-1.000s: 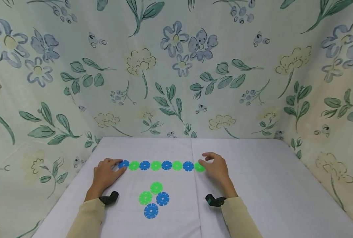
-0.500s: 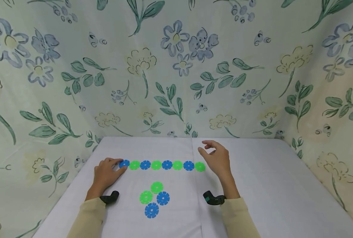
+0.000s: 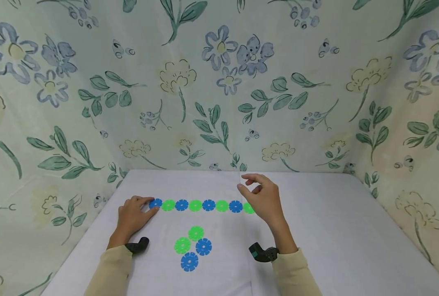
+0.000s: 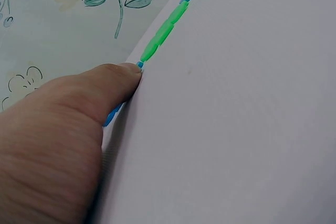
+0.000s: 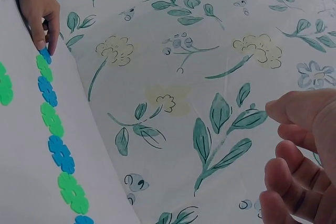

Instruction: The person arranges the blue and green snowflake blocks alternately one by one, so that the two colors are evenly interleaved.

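Observation:
Blue and green slotted plastic discs stand in a straight alternating row, edge to edge, across the white table in the head view. My left hand (image 3: pixel 132 216) holds the blue disc (image 3: pixel 155 203) at the row's left end between thumb and forefinger. In the left wrist view my left thumb (image 4: pixel 113 85) covers part of that disc. Above the row's right end hovers my right hand (image 3: pixel 264 201), its fingers loosely bent and nothing between them. It partly hides the last green disc (image 3: pixel 247 208). The right wrist view shows the right fingers (image 5: pixel 294 177) apart from the row.
Nearer to me on the white tablecloth (image 3: pixel 338 246) lie two loose green discs, one of them a green disc (image 3: pixel 182 245) at the left, and two loose blue ones, including the nearest blue disc (image 3: pixel 189 262). A floral curtain (image 3: pixel 219 123) hangs behind and beside the table.
My right hand has let go of the green disc at the right end, risen, and then shifted left. My left hand keeps its place on the blue disc. The row looks unmoved.

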The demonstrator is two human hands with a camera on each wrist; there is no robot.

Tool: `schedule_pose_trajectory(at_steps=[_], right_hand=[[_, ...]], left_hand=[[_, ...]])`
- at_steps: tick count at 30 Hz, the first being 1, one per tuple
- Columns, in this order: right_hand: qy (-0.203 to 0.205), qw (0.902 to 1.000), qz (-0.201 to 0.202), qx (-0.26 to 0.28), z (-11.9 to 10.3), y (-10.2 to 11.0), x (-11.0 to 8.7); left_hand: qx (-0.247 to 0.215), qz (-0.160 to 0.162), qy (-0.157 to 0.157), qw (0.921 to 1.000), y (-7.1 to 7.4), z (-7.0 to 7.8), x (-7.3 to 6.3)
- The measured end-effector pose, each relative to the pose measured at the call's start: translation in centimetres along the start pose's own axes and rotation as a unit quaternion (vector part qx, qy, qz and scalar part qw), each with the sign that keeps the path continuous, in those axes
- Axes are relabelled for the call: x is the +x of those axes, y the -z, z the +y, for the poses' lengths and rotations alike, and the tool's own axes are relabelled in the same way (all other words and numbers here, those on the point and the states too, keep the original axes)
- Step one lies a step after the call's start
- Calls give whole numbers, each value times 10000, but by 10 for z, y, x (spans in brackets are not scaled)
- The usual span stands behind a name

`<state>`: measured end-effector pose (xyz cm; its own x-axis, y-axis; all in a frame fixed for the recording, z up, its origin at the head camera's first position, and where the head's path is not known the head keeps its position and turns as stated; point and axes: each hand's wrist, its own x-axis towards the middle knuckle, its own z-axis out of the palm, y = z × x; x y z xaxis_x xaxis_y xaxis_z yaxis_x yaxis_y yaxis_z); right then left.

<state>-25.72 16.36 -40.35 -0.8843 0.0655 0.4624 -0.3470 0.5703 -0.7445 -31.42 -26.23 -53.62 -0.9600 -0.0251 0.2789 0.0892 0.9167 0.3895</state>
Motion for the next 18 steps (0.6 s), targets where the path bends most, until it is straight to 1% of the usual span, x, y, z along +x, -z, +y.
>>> schedule_pose_trajectory(at_steps=[3,9,13,18], right_hand=[[135,9997,-168,83,-2,-3,-1],[359,9970,-660,173,-4,-16,-5],[383,9943,-963,229,-3,-25,-7],[365,9894,-1406,72,1,-35,-11]], left_hand=[[28,0,14,10000,1,1,0],[28,22,10,10000,1,2,-1],[9,50,-9,10000,1,2,-1],[-4,62,-39,10000,1,2,-1]])
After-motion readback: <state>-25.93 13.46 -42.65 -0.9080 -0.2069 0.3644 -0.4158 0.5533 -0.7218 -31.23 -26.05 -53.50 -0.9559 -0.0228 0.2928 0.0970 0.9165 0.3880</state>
